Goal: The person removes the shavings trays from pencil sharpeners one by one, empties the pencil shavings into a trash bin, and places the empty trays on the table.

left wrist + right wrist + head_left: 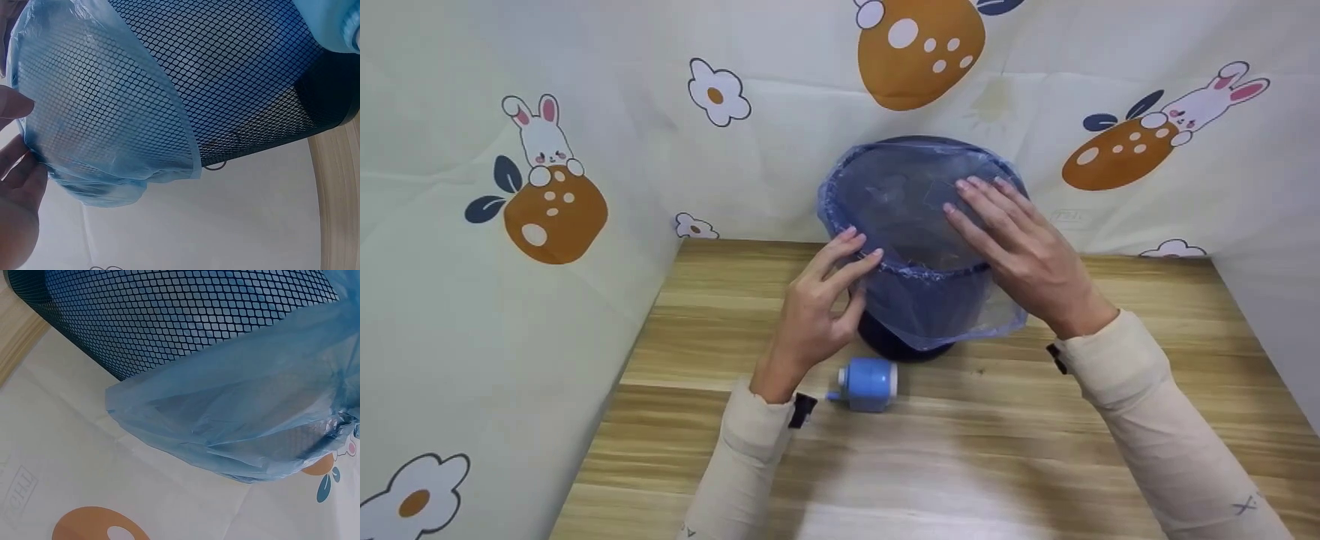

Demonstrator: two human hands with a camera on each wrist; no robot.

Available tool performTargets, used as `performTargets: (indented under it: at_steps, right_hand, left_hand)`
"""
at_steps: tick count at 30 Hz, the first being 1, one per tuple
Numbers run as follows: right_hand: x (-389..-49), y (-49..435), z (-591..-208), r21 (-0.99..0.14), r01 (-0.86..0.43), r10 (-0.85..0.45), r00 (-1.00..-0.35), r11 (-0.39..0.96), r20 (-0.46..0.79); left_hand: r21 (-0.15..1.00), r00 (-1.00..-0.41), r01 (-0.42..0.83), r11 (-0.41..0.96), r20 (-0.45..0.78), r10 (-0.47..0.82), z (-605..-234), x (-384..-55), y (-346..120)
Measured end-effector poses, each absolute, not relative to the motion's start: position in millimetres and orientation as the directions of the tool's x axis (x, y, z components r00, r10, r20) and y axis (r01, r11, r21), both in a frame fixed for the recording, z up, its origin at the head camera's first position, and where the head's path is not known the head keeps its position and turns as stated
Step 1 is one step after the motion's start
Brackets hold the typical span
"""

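Observation:
A dark mesh wastebasket (225, 67) stands upright with a thin translucent blue bin bag (937, 307) lining it. The bag's upper edge is folded over the rim and hangs down the outside, as both wrist views show. My left hand (821, 304) touches the left front of the rim, its fingertips over the edge and its thumb lower on the outside. At the right side of the rim my right hand (1027, 255) lies with straight fingers reaching over the opening. The right wrist view shows bag and mesh but not that hand.
A small blue device (870, 385) with white ends and a blue side knob sits on the wooden table (697, 450) in front of the basket. Behind the basket hangs a pale cloth (787, 172) printed with rabbits, orange fruit and flowers; it also lines both sides.

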State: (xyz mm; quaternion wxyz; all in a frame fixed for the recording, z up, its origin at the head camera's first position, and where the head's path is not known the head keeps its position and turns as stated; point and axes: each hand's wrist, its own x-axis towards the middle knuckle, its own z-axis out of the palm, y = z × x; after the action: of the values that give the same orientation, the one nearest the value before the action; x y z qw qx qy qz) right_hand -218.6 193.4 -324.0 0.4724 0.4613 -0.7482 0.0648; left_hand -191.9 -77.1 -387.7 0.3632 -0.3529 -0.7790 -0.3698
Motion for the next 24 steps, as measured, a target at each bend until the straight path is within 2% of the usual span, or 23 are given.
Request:
performTargets:
  at_steps: [10, 20, 24]
  right_hand:
    - [-217.4, 193.9, -326.0, 0.305, -0.746, -0.582, -0.134, 0.592, 0.802]
    - [-220.3, 191.0, -329.9, 0.285, -0.708, -0.485, -0.092, 0.646, 0.870]
    - [-221.2, 191.5, -331.2, 0.230, -0.721, -0.441, -0.116, 0.654, 0.890]
  left_hand:
    - [0.308, -0.476, 0.821, 0.480, 0.834, 0.278, -388.0, -191.5, -76.3]
    - [0.275, -0.445, 0.832, 0.482, 0.849, 0.284, -389.1, -192.7, -75.1]
    - [0.250, -0.418, 0.840, 0.482, 0.864, 0.282, -390.0, -193.3, -74.6]
